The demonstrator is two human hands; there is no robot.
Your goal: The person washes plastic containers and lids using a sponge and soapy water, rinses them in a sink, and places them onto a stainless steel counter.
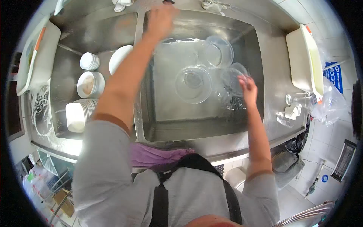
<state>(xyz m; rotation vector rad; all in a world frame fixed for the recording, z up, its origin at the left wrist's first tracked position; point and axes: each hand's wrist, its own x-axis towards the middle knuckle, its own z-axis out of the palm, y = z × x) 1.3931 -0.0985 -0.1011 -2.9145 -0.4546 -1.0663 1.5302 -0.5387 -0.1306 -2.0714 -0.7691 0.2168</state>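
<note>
My left hand (162, 20) is stretched to the back rim of the sink, beside a dark knob (168, 2). Motion smears its fingers, so I cannot make out whether they grip the knob. Over the right side of the wet basin (170, 130), my right hand (247, 89) pinches the edge of a clear plastic bowl (231, 80), which is tilted. Two more clear containers lie in the basin: a round bowl (193, 84) near the middle and another bowl (216, 52) behind it.
The left basin holds stacked small white bowls (89, 61), larger round bowls (90, 84), square dishes (81, 115) and a white plate (120, 58). White tubs stand left (45, 56) and right (302, 56). Glasses (285, 119) lie on the right counter; a purple cloth (159, 154) hangs at the front.
</note>
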